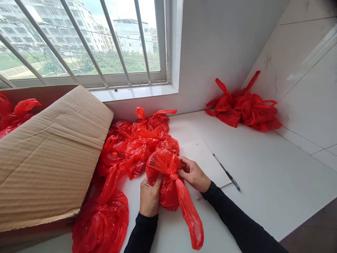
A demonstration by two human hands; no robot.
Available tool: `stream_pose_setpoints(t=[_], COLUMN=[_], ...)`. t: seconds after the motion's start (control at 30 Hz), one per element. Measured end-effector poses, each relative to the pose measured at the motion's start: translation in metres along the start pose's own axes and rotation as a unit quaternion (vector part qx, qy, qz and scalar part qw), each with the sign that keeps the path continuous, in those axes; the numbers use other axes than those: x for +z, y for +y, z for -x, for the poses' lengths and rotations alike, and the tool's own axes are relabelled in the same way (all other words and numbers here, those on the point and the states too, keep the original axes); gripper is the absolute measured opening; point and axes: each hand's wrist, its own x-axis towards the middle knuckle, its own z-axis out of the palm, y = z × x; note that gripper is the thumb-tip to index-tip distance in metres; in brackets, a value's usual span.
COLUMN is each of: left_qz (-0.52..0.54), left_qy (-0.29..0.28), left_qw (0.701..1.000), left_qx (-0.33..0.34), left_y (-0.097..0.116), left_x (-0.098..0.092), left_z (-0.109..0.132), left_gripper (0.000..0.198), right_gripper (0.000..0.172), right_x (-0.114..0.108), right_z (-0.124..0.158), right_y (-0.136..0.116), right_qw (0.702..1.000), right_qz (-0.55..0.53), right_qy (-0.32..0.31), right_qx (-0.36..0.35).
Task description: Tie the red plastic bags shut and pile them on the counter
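A knotted red plastic bag (pixel 170 196) is between my two hands above the white tabletop, one long handle hanging down toward me. My left hand (pixel 150 196) grips its left side, thumb on the plastic and the other fingers hidden behind. With thumb and fingers, my right hand (pixel 194 174) pinches the bag just right of the knot. What the bag contains cannot be made out. Close behind it lie several more tied red bags (pixel 139 149), and another large red bag (pixel 101 225) sits to the left of my left forearm.
An open cardboard box (pixel 52 151) with red bags inside stands at the left, its flap leaning over the table. Right of my hands lie a sheet of paper (pixel 207 161) and a pen (pixel 229 175). More red bags (pixel 244 109) rest in the far right corner. A barred window (pixel 113 45) is behind.
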Motion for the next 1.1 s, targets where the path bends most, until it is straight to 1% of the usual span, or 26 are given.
stream_pose_setpoints(t=[0.17,0.33,0.57,0.7,0.8,0.9,1.0,1.1], left_qz=[0.011,0.016,0.016,0.014,0.014,0.012,0.003,-0.005], left_qy=[0.009,0.015,0.021,0.015,0.01,0.007,0.003,0.001], left_qw=[1.0,1.0,1.0,1.0,1.0,1.0,1.0,1.0], left_qx=[0.0,-0.002,-0.007,-0.007,-0.013,-0.01,-0.007,-0.008], left_y=[0.0012,0.0035,0.0085,0.0092,0.0092,0.0092,0.0092,0.0094], left_x=[0.0006,0.0037,0.0067,0.007,0.0074,0.0073,0.0072,0.0075], left_z=[-0.0004,-0.0001,0.0014,0.0019,0.0021,0.002,0.0021,0.0025], left_gripper=[0.025,0.03,0.032,0.033,0.031,0.031,0.029,0.03], right_gripper=[0.033,0.035,0.034,0.037,0.039,0.036,0.034,0.037], right_x=[0.0007,0.0031,0.0034,0.0028,0.0031,0.0039,0.0048,0.0058], right_z=[-0.0001,-0.0007,-0.0003,0.001,0.0019,0.0022,0.0022,0.0023], right_y=[-0.0002,-0.0015,0.0008,0.0026,0.0018,-0.0009,-0.003,-0.0024], right_qw=[1.0,1.0,0.998,0.997,0.992,0.983,0.983,0.984], right_qz=[-0.003,-0.001,0.043,0.065,0.12,0.169,0.17,0.164], right_qy=[0.014,0.02,0.041,0.04,0.048,0.065,0.072,0.068], right_qx=[0.007,0.012,0.018,0.021,0.015,0.0,-0.01,-0.005])
